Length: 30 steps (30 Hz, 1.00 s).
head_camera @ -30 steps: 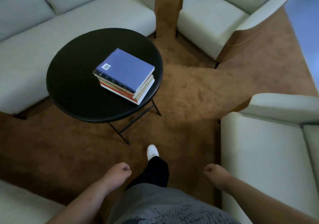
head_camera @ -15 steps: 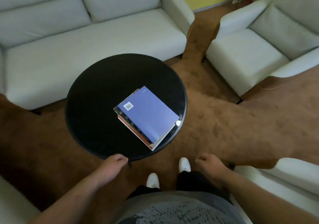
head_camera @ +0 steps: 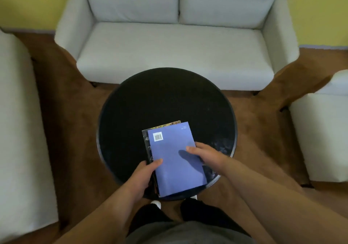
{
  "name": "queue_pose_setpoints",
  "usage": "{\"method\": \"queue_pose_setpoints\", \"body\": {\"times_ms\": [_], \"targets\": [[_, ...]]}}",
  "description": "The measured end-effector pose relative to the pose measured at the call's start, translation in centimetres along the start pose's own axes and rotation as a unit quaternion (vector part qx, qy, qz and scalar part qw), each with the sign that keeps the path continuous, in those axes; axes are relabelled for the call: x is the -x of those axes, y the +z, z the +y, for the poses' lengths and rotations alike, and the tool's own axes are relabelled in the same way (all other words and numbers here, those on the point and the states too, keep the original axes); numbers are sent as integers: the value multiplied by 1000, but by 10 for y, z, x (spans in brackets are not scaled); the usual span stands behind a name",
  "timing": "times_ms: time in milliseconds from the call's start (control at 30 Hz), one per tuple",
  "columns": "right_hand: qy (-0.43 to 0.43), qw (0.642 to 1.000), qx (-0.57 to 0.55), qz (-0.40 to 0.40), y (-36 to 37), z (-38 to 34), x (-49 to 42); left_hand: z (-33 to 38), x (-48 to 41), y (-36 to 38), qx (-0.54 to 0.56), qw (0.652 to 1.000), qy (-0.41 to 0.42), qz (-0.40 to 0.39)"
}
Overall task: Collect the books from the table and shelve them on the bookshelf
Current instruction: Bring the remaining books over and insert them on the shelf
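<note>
The books (head_camera: 175, 159) lie stacked at the counter's (head_camera: 160, 97) near edge. The top one is blue-purple, with a white barcode label (head_camera: 158, 137) at its far-left corner; a black one peeks out beneath it on the left.

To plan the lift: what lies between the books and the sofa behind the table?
Head view: only bare table lies between books and sofa; nothing else rests there.

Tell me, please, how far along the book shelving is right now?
Done: nothing visibly shelved; no bookshelf is in view. In hand: left hand and right hand grip the stack of books at the black table's near edge. Remaining: lift, carry and shelve them.
</note>
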State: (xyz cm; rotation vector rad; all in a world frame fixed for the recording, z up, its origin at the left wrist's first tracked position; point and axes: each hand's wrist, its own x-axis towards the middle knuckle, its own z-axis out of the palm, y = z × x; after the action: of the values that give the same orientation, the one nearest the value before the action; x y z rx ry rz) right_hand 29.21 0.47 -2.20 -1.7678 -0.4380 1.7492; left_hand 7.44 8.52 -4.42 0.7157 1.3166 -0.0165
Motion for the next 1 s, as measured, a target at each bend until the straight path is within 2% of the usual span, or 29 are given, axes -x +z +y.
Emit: {"method": "queue_pose_setpoints", "body": {"times_ms": [100,267,333,667,767,900,1000], "targets": [[23,998,-25,-59,3,2,-18,-10,-5,7,60,998,15,-3],[24,995,-77,-57,6,10,-33,-23,-14,16,124,991,43,30],[26,995,-84,-49,8,12,-38,-22,-14,18,148,988,23,39],[23,997,-33,-69,5,53,-11,-72,19,39,190,980,1,55],[22,997,-18,-65,5,70,0,-87,29,40,188,980,30,50],[74,994,-4,-83,2,88,17,-98,33,37,183,981,27,53],[93,992,-50,-69,9,91,23,-101,31,36,180,982,10,56]]}}
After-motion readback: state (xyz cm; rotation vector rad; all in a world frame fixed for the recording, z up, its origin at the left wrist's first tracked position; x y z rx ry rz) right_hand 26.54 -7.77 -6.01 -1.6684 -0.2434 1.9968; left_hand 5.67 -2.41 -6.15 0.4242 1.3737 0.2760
